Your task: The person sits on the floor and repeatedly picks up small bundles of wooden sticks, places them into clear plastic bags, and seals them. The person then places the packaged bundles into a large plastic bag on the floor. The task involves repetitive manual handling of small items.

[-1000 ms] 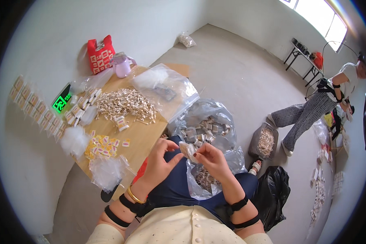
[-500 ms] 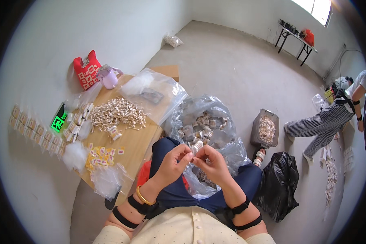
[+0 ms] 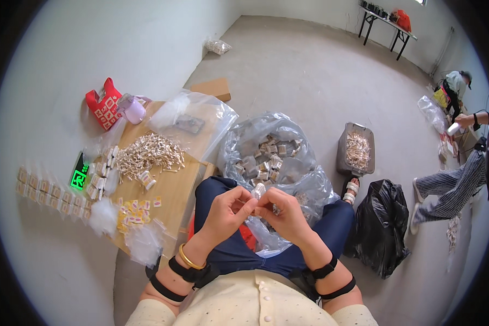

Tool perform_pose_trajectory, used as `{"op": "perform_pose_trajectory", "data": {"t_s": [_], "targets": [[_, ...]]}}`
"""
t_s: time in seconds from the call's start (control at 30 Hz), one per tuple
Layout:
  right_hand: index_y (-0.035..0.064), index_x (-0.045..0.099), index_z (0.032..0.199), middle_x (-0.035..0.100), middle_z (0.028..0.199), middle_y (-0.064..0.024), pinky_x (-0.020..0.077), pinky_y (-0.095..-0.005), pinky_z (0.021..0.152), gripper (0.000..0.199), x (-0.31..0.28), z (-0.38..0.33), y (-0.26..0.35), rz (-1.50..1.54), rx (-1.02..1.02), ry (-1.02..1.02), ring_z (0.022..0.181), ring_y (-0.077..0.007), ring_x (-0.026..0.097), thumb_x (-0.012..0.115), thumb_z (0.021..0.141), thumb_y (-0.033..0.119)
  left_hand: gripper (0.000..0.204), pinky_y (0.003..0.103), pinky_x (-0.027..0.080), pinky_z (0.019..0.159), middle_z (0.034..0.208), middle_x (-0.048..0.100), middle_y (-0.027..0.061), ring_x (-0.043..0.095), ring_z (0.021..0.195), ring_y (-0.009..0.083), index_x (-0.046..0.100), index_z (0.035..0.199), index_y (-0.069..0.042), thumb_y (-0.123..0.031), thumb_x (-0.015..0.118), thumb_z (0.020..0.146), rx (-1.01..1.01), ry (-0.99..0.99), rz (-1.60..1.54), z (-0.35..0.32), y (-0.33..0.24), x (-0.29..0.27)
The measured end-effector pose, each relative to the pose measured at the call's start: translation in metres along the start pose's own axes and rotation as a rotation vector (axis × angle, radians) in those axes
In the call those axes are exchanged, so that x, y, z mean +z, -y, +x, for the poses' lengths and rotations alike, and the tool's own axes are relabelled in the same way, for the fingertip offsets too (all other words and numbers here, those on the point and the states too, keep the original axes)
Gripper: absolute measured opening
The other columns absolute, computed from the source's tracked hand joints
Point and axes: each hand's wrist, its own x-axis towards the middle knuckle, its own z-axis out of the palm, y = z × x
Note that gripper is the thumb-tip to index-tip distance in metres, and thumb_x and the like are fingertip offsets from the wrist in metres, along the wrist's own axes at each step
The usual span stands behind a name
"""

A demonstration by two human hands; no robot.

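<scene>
- Table (image 3: 171, 190) at my left: the largest share left undone appears to be here, where a heap of loose swabs (image 3: 149, 155) spreads across the middle of the surface.
- Plastic bag (image 3: 239, 130), open on the floor before me: small boxy packs (image 3: 269, 163) lie jumbled inside, apparently already made up.
- Grey tub (image 3: 364, 169) on the floor at my right: more swabs (image 3: 358, 146), loose and unpacked, sit within its walls.
- Filled sachets (image 3: 54, 190): a row, seemingly finished, lines up beyond the table's left edge.
- Empty clear bags (image 3: 144, 242) overlap the table's near corner, unused by the look of them; yellow labels (image 3: 133, 213) lie scattered just beyond.
- My left hand (image 3: 228, 212) pinches with thumb and curled fingers; my right hand (image 3: 282, 212) meets it, fingertips pinched on the same small packet (image 3: 258, 190).
- That packet, above my lap and in front of the plastic bag, looks whitish, shiny and crinkled, its top poking past my fingers; I cannot tell whether it is sealed.
</scene>
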Motion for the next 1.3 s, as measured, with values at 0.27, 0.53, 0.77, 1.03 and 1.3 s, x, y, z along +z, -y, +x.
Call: {"op": "perform_pose_trajectory", "data": {"t_s": [0.27, 0.53, 0.77, 1.03, 1.3], "targets": [[0.0004, 0.057, 0.088, 0.054, 0.076, 0.0006, 0.0421, -0.0222, 0.063, 0.012, -0.012, -0.017, -0.029, 0.347, 0.042, -0.064, 0.071, -0.0065, 0.051, 0.065, 0.09, 0.009, 0.013, 0.02, 0.041, 0.057, 0.071, 0.056, -0.0013, 0.049, 0.061, 0.0031, 0.057, 0.086, -0.002, -0.012, 0.061, 0.092, 0.094, 0.027, 0.004, 0.011, 0.009, 0.02], [0.0029, 0.052, 0.09, 0.049, 0.079, 0.0041, 0.0369, -0.019, 0.062, 0.011, -0.038, -0.035, -0.035, 0.493, 0.157, -0.198, 0.07, -0.0025, 0.043, 0.056, 0.095, 0.012, 0.019, 0.02, 0.04, 0.06, 0.075, 0.051, -0.0011, 0.047, 0.066, 0.0043, 0.055, 0.086, -0.003, -0.018, 0.065, 0.09, 0.103, 0.084, 0.19, 0.014, 0.006, 0.03], [0.0047, 0.053, 0.092, 0.049, 0.08, 0.0043, 0.0379, -0.0193, 0.065, 0.011, -0.042, -0.031, -0.021, 0.658, 0.192, -0.059, 0.073, -0.0032, 0.045, 0.054, 0.097, 0.015, 0.055, 0.03, 0.046, 0.085, 0.105, 0.057, 0.0067, 0.056, 0.096, 0.0139, 0.05, 0.117, -0.005, -0.056, 0.045, 0.095, 0.11, -0.086, -0.028, 0.029, 0.047, 0.026], [0.009, 0.053, 0.094, 0.053, 0.083, 0.0048, 0.0442, -0.0215, 0.069, 0.008, -0.021, -0.015, -0.027, 0.802, 0.266, -0.137, 0.076, -0.0035, 0.052, 0.053, 0.097, 0.017, 0.053, 0.019, 0.043, 0.053, 0.078, 0.059, -0.0009, 0.054, 0.062, 0.0046, 0.056, 0.101, -0.009, -0.059, 0.037, 0.095, -0.111, -0.023, -0.46, 0.016, 0.041, 0.021], [0.0067, 0.051, 0.1, 0.053, 0.084, 0.0013, 0.0479, -0.0229, 0.067, 0.012, 0.048, 0.019, -0.031, 0.543, 0.228, 0.058, 0.072, -0.0074, 0.054, 0.048, 0.1, 0.018, 0.042, 0.017, 0.036, 0.046, 0.069, 0.053, -0.004, 0.046, 0.054, 0.0007, 0.055, 0.089, -0.009, -0.044, 0.035, 0.102, 0.058, -0.526, -0.213, -0.021, 0.054, -0.031]]}}
